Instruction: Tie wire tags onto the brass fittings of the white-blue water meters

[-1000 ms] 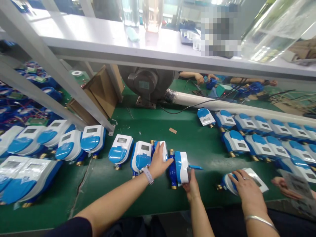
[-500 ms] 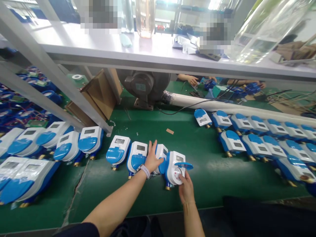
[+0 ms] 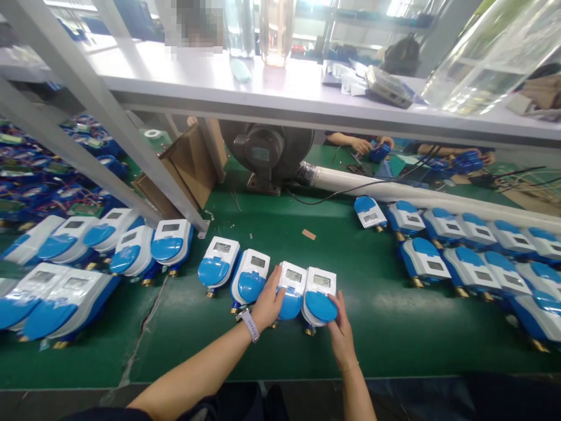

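Four white-and-blue water meters with small grey displays and blue lids stand in a short row before me. My left hand (image 3: 268, 303) is at the left side of the third water meter (image 3: 291, 297), its thumb at the lid and its fingers along the casing. My right hand (image 3: 342, 330) grips the right edge of the fourth water meter (image 3: 319, 292), whose blue lid is down. Those two meters stand side by side. Left of my left hand are the second water meter (image 3: 250, 278) and the first water meter (image 3: 219, 263).
More water meters (image 3: 173, 242) stand at the left, and several rows of meters (image 3: 425, 260) at the right. A blower (image 3: 263, 152) with a white pipe (image 3: 363, 182) lies behind, under a shelf (image 3: 298, 105). Across the bench, other people's hands (image 3: 362, 145) hold blue parts.
The fourth meter's raised lid has come down over its dial. My left hand has drawn back from across the third meter to its left side. The view has shifted slightly.
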Available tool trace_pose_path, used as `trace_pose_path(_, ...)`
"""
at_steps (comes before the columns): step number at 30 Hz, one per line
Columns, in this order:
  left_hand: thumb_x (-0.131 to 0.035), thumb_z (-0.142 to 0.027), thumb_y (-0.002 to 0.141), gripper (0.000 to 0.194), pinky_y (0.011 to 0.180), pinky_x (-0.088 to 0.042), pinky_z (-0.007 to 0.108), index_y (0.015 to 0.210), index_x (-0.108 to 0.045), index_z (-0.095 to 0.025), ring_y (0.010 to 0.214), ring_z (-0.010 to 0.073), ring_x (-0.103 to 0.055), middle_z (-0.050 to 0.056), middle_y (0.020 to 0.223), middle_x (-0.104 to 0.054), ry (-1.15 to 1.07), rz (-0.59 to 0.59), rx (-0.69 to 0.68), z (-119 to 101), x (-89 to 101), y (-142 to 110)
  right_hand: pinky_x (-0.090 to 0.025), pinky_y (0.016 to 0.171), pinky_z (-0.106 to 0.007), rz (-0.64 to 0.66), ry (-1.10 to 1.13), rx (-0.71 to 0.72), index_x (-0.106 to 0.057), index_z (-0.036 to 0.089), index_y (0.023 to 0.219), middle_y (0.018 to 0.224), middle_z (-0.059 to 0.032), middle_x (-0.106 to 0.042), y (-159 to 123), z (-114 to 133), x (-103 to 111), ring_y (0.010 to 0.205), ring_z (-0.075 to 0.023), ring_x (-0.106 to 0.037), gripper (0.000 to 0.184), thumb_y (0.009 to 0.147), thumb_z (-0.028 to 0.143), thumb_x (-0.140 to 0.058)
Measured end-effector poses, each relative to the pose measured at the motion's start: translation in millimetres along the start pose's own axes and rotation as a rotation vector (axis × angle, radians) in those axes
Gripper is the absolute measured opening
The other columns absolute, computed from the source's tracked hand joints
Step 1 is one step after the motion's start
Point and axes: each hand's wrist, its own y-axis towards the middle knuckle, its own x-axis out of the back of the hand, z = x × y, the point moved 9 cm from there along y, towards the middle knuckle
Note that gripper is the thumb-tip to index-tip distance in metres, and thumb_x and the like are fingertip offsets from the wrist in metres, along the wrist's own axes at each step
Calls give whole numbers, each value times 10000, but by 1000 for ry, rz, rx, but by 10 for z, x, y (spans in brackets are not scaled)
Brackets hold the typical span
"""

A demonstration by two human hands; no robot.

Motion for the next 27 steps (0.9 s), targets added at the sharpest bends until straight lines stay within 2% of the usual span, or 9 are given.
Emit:
trace_pose_path(2,-363,-187,839,545,1080,-171,396,1370,-242,-193,1318,193,-179,61,1432,-238,194,34,-119,-197,100,-74,-376,914,-396,5,161,-67,-537,258,1147,1426,-33,-255,-17,-78,15,1267,-281,-281,418,749,380,-492)
trace_pose_path(5,-419,-195,819,552,1067,-120,478,1353,-279,-208,1328,244,-121,69,1440,-212,431,-158,-95,-251,508,-124,-426,847,-381,-48,256,-171,-574,229,1096,1407,-53,-299,-33,-183,28,1238,-292,-330,409,772,452,-464)
trace_pose_path(9,-472,-243,803,578,1060,-146,475,1345,-281,-171,1304,254,-208,110,1397,-301,445,-341,40,26,987,-193,-336,963,-390,-117,123,-129,-493,230,1197,1385,-69,-338,-22,-160,26,1244,-266,-323,562,679,391,-637)
trace_pose_path(11,-519,-288,781,599,1060,-183,445,1328,-308,-165,1284,252,-257,113,1378,-331,335,-398,117,259,1149,-274,-325,976,-402,-122,169,-130,-349,260,1304,1366,-66,-368,-23,-189,3,1221,-247,-363,717,667,372,-658)
trace_pose_path(13,-583,-349,738,651,1031,-264,425,1309,-332,-160,1233,261,-350,127,1342,-381,136,-448,296,590,1244,-403,-356,950,-413,-113,251,-196,-278,262,1336,1338,-77,-405,-36,-279,-30,1182,-249,-413,783,663,378,-662)
trace_pose_path(15,-610,-404,714,696,977,-349,414,1306,-330,-168,1138,255,-466,134,1273,-463,-125,-436,491,895,1184,-535,-394,911,-418,-94,312,-267,-304,260,1322,1316,-83,-431,-57,-360,-77,1146,-259,-450,766,659,389,-664)
trace_pose_path(17,-597,-434,724,708,938,-394,399,1320,-303,-191,1069,237,-527,126,1231,-508,-337,-397,592,1030,1045,-601,-431,865,-399,-86,365,-306,-330,280,1306,1312,-68,-436,-74,-389,-125,1124,-258,-467,720,672,393,-653)
trace_pose_path(23,-622,-410,711,755,970,-364,383,1347,-257,-231,1133,236,-479,102,1307,-444,-519,-189,452,771,597,-436,-447,840,-354,-71,527,-329,-384,266,1274,1224,-62,-513,-86,-394,-195,1056,-230,-514,604,724,354,-617)
trace_pose_path(27,-585,-398,748,795,1004,-309,411,1382,-133,-240,1188,244,-419,118,1363,-363,-537,-121,444,676,205,-326,-474,793,-352,-130,498,-321,-438,279,1220,1131,-55,-573,-26,-548,189,953,-215,-572,547,709,335,-627)
